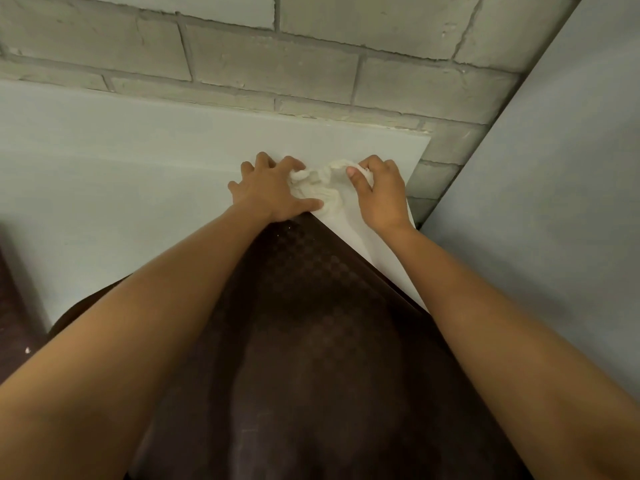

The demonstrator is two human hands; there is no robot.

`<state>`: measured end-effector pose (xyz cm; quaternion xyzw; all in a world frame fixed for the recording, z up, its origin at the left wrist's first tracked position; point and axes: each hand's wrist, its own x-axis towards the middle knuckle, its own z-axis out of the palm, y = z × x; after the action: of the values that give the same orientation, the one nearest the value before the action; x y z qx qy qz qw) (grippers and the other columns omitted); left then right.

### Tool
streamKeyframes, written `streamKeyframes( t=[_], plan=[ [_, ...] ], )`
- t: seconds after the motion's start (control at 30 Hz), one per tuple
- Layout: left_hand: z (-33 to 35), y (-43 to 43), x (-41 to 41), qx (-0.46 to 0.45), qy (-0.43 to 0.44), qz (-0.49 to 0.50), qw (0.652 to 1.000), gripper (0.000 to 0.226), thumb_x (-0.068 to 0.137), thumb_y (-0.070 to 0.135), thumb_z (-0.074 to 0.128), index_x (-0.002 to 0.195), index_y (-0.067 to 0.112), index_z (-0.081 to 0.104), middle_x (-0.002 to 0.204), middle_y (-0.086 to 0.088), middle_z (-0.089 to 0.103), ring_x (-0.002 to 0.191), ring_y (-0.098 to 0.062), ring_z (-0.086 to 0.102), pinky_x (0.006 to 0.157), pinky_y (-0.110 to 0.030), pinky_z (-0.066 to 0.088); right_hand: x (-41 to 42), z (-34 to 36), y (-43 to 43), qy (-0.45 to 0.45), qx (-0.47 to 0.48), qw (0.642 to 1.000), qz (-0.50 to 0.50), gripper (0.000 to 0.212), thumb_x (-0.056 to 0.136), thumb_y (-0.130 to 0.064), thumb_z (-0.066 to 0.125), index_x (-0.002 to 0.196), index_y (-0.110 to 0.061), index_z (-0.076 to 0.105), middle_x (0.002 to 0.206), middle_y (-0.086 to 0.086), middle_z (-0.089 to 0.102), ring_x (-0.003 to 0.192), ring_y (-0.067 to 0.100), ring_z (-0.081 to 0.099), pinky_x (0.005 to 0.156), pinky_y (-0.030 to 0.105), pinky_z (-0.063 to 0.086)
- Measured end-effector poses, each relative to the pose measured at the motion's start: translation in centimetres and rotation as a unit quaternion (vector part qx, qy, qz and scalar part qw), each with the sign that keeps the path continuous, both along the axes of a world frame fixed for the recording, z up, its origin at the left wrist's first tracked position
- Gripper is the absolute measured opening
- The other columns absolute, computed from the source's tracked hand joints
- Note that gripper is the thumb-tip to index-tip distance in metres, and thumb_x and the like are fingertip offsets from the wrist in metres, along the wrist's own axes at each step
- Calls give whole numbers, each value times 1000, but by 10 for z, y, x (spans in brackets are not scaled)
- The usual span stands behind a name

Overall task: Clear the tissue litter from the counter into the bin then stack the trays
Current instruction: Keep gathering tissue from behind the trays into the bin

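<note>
Where the grey block wall (242, 57) spans the top from 10 to 1 o'clock, a pale counter (138, 168) runs beneath it and ends at a corner toward 1 o'clock, against a plain grey panel (554, 202) that fills the 3 o'clock side. A dark brown tray (311, 341) with a checkered surface lies on the counter at 6 o'clock, its far corner reaching to the centre, with both bare forearms stretched over it. At 9 o'clock the edge of a second dark tray (14, 306) shows, with a small white scrap (27, 349) on it. Just above centre, toward 12 o'clock, both hands meet on a crumpled white tissue (322, 188) lying on the counter just beyond the tray's far corner. The left hand (273, 192) grips the tissue's left side between its curled forefinger and thumb, its other fingers spread on the counter. The right hand (381, 195) clutches the tissue's right side, fingers curled round it and thumb pressed into it.
</note>
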<state>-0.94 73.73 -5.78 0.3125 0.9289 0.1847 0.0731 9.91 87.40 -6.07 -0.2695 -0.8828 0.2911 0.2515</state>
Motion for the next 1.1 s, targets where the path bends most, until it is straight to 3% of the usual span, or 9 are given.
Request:
streamKeyframes(
  t=[0.1,0.27,0.43,0.53,0.67,0.8,0.9,1.0,1.1],
  plan=[
    [-1,7,0,-27,3,-3,1000,65,73,69,57,130,43,39,138,-3,35,129,-29,32,100,-50,30,2,-2,3,10,1,1000,-21,33,98,-34,44,108,-4,55,100,4,43,84,13,42,66,12,26],
    [0,22,7,-53,-5,29,998,86,58,89,48,130,41,38,139,-7,34,130,-33,30,102,-54,27,7,-1,10,31,-12,998,-45,34,98,-33,43,108,-3,55,101,4,41,84,13,43,68,13,29],
    [-4,33,19,-96,18,42,994,93,52,91,48,129,39,38,137,-10,31,127,-36,30,99,-54,27,12,-2,14,34,-6,998,-48,32,98,-31,45,103,-2,56,97,4,43,83,14,42,65,13,27],
    [-5,38,17,-95,20,43,994,75,66,75,55,126,34,41,134,-10,31,125,-36,29,97,-51,29,15,-4,13,32,-12,998,-44,31,98,-31,45,102,-2,56,95,4,43,80,13,42,60,16,28],
    [-11,45,11,-85,13,-35,996,50,91,42,43,135,20,36,139,-12,31,125,-35,28,98,-43,33,18,-5,10,34,-22,998,-41,29,98,-31,46,99,-4,56,92,4,44,78,14,42,59,16,25],
    [-14,49,9,-13,-3,-41,999,31,95,18,42,123,4,42,126,-16,44,115,-35,45,91,-38,38,21,-8,6,26,-31,998,-39,27,97,-31,46,97,-6,55,90,3,45,77,14,43,56,19,28],
    [-8,49,9,54,15,-34,998,30,95,13,45,123,1,44,123,-18,47,110,-33,51,80,-30,37,26,-6,3,23,-25,999,-30,22,97,-32,47,89,-12,49,88,3,46,75,14,43,53,9,28],
    [2,43,7,127,44,-22,991,33,95,15,47,124,2,47,121,-19,50,107,-34,52,81,-33,40,31,-4,1,22,-25,999,-27,21,97,-33,47,86,-14,46,88,3,46,76,15,44,58,17,30],
    [12,34,4,145,70,-21,987,31,94,17,48,119,-1,50,116,-21,53,106,-34,52,76,-30,36,34,-1,-3,24,-28,999,-37,24,97,-33,47,89,-11,50,89,4,47,78,15,45,63,21,31]
  ],
)
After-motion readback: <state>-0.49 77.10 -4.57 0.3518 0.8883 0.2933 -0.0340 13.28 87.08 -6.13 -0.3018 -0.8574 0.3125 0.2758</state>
